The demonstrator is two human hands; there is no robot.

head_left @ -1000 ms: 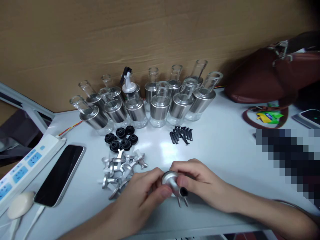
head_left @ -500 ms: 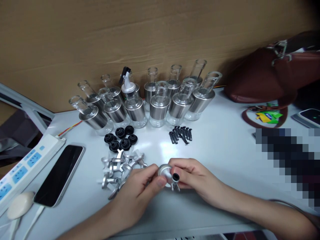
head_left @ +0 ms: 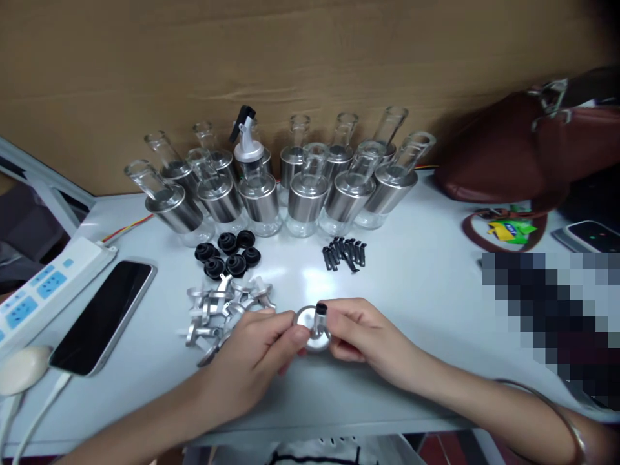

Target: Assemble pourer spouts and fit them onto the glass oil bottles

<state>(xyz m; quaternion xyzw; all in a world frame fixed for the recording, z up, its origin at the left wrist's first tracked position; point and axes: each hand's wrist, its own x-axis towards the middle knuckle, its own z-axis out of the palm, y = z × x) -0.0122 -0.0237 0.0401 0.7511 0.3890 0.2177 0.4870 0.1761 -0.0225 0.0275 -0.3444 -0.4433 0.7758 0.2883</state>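
Near the table's front edge, my left hand [head_left: 264, 352] pinches the left rim of a round silver spout piece [head_left: 307, 321]. My right hand [head_left: 361, 332] grips the same piece from the right, its fingers at the black-tipped tube. Left of the hands lies a pile of silver spout parts [head_left: 206, 310], partly hidden by my left hand. Several black ribbed stoppers [head_left: 236, 265] sit behind that pile. Small black levers [head_left: 345, 252] lie in a group beyond my right hand.
Glass bottles with steel sleeves [head_left: 307, 197] stand in rows at the back, one with a silver and black spout [head_left: 248, 145]. On the left are a phone [head_left: 104, 316] and a power strip [head_left: 53, 284]. A brown bag [head_left: 504, 148] rests at the right.
The spout piece has turned in my hands, so its black-tipped tube now points up and away rather than toward the camera. The whole view has shifted slightly.
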